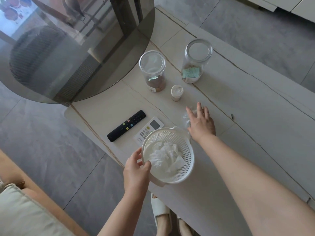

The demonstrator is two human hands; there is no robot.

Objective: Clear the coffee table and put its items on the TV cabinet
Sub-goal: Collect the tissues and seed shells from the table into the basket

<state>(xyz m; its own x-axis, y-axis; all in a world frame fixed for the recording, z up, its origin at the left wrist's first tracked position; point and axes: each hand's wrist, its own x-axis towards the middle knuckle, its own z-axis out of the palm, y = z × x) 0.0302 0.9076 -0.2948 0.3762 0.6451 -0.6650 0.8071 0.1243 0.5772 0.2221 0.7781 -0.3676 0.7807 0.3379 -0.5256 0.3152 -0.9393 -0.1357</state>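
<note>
Head view looks down on the pale counter [255,106]. Left hand [136,171] pinches the rim of a white perforated basket [187,160] holding crumpled tissue [166,155], low in mid-frame. Right hand [201,123], fingers spread, reaches over another crumpled tissue [186,117]. Black remote [126,126] and white remote [150,128] lie just left. Two glass jars [154,72] and a small bottle [176,92] stand above.
</note>
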